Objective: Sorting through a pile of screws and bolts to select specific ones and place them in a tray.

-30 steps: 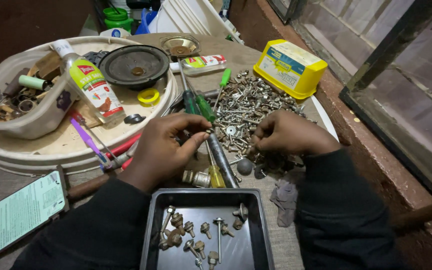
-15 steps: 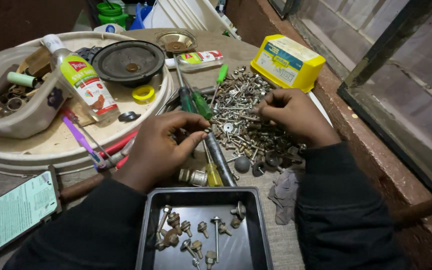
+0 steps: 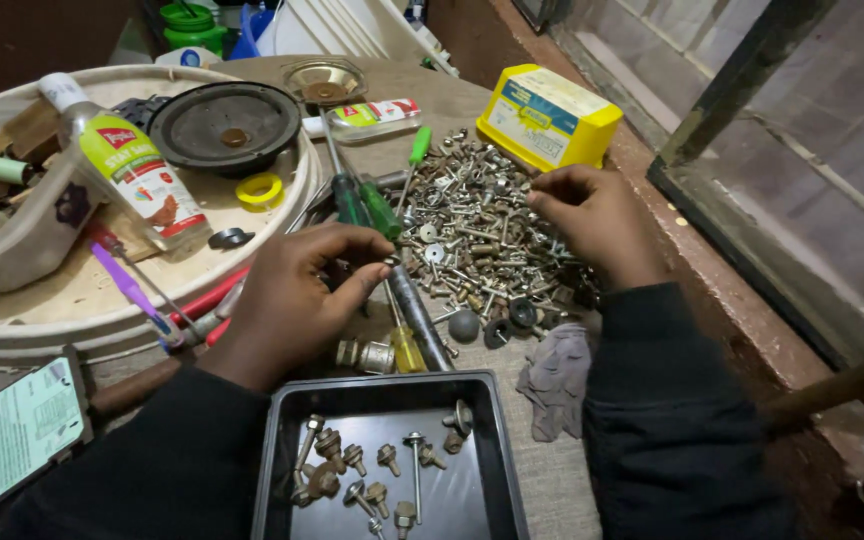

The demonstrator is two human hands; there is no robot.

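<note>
Left hand (image 3: pixel 302 290) comes in from lower left in a dark sleeve, palm down, fingers curled with thumb and forefinger nearly together near the screwdriver shafts; whether anything small is pinched there cannot be told. Right hand (image 3: pixel 592 215) reaches further forward, fingers bent and fingertips down in the far edge of the screw pile (image 3: pixel 472 225); if it has hold of a screw is hidden by the fingers.

Surface is a cloth-covered table (image 3: pixel 422 95), cluttered; a tiled wall and a dark metal frame (image 3: pixel 742 90) run along the right side; dim light.

The screw pile, a loose heap of silvery screws, bolts and washers, lies between the two hands, nearer the right one, which touches it; left hand sits just beside its near-left edge. Green-handled screwdrivers (image 3: pixel 377 205) lie just above the left hand; a yellow box (image 3: pixel 547 115) stands just beyond the pile. A black tray (image 3: pixel 387 460) with a few sorted bolts sits at the bottom, below both hands, close to the left wrist. A grey rag (image 3: pixel 557 375) lies right of the tray. Left of it all, a round white tray (image 3: pixel 72 300) carries a sauce bottle (image 3: pixel 127 165), a black speaker cone (image 3: pixel 224 125) and a yellow tape roll (image 3: pixel 259 190); a phone (image 3: pixel 12 440) lies at the lower left.
</note>
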